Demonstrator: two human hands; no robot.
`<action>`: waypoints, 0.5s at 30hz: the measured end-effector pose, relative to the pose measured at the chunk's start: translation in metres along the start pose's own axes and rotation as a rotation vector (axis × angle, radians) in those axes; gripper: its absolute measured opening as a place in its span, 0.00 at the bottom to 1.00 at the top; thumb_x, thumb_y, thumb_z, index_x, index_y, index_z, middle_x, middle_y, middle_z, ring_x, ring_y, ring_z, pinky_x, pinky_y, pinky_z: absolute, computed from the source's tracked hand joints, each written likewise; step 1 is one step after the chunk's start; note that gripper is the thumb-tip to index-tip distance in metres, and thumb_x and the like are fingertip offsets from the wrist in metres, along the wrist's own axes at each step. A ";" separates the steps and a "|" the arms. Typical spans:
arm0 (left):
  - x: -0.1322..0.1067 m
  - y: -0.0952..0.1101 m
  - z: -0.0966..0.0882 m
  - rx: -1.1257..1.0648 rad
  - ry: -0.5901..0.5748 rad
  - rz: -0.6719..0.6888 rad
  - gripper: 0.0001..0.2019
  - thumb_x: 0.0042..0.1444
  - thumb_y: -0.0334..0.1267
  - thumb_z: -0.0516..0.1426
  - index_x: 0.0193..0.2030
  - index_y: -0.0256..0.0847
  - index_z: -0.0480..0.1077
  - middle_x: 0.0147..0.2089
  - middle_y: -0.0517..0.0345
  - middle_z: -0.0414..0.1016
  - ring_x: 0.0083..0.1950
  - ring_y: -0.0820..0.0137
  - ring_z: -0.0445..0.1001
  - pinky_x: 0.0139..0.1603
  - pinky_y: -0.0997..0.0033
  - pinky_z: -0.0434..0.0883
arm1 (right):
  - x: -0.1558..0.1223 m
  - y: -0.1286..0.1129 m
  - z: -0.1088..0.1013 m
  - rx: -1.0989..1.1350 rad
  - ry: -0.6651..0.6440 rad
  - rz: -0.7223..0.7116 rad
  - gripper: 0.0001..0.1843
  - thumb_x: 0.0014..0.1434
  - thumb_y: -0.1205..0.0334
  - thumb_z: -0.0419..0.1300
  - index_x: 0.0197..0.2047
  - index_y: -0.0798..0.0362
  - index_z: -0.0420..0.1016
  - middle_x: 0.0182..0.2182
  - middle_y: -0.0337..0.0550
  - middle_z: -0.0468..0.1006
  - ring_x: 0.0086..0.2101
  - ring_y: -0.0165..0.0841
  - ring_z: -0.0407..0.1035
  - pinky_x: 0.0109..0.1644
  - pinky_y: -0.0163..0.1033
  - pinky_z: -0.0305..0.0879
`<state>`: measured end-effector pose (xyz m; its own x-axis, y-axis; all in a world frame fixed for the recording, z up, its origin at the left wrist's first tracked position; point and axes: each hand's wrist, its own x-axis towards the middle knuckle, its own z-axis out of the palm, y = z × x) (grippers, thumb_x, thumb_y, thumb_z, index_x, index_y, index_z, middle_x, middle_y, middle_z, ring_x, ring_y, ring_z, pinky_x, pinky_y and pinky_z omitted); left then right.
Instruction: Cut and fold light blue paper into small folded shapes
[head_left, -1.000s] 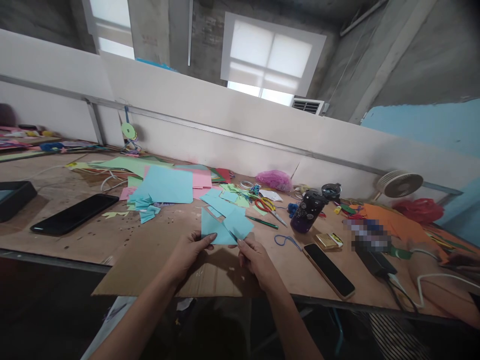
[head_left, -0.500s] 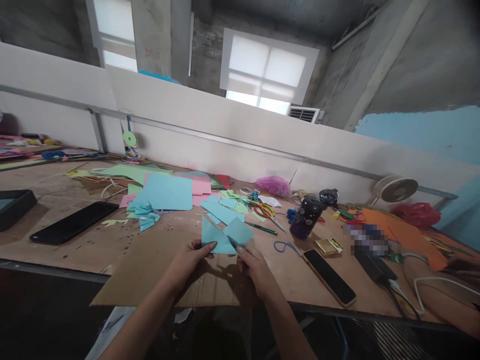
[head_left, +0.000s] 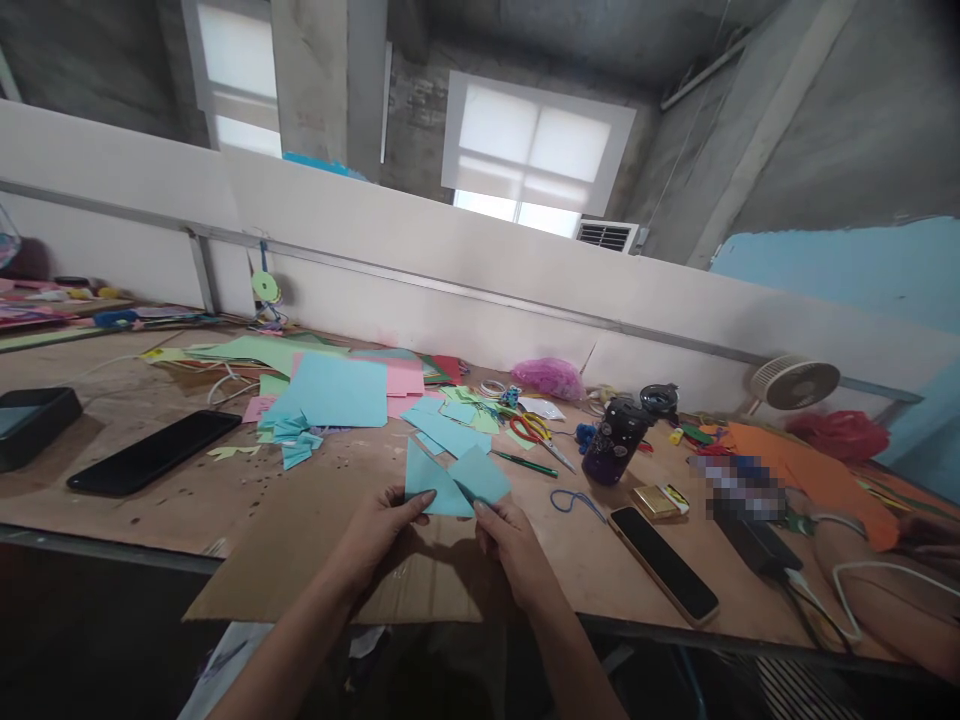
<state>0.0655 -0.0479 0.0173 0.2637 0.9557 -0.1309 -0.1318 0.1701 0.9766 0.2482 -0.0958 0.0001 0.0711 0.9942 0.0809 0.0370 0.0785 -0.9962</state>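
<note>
My left hand [head_left: 379,528] and my right hand [head_left: 510,545] both pinch a folded light-blue paper piece [head_left: 450,483] by its near edge, just above a sheet of brown cardboard [head_left: 300,540] on the wooden table [head_left: 165,500]. The paper shows two flaps, one pointed on the left and one square on the right. Behind it lie more blue paper squares [head_left: 446,428] and a large blue sheet [head_left: 337,390].
Two black phones lie on the table, one on the left [head_left: 154,452] and one on the right [head_left: 664,563]. Scissors [head_left: 536,430], a green pen [head_left: 525,462], a dark bottle [head_left: 611,440], a small fan [head_left: 795,382] and a black tray [head_left: 34,420] stand around. Another person's arm [head_left: 877,590] rests at right.
The view has shifted slightly. My hands have kept their grip on the blue paper and drawn a little closer together; the right flap has folded in a bit.
</note>
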 end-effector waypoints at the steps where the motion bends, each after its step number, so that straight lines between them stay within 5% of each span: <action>1: 0.000 0.000 0.000 0.003 -0.003 0.005 0.19 0.36 0.53 0.68 0.26 0.38 0.74 0.20 0.60 0.72 0.19 0.73 0.64 0.21 0.75 0.58 | 0.000 0.001 0.000 0.003 0.002 0.008 0.22 0.57 0.45 0.57 0.24 0.55 0.67 0.18 0.34 0.60 0.22 0.27 0.53 0.26 0.35 0.43; 15: 0.004 -0.007 -0.002 -0.007 -0.069 -0.023 0.18 0.41 0.52 0.67 0.22 0.38 0.71 0.15 0.65 0.65 0.15 0.78 0.56 0.17 0.77 0.51 | 0.001 0.004 0.003 0.067 0.018 0.051 0.26 0.56 0.42 0.58 0.18 0.54 0.66 0.17 0.34 0.57 0.21 0.26 0.51 0.25 0.35 0.42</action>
<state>0.0657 -0.0452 0.0098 0.3317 0.9328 -0.1408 -0.1320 0.1937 0.9721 0.2450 -0.0941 -0.0040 0.0895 0.9955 0.0303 -0.0341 0.0334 -0.9989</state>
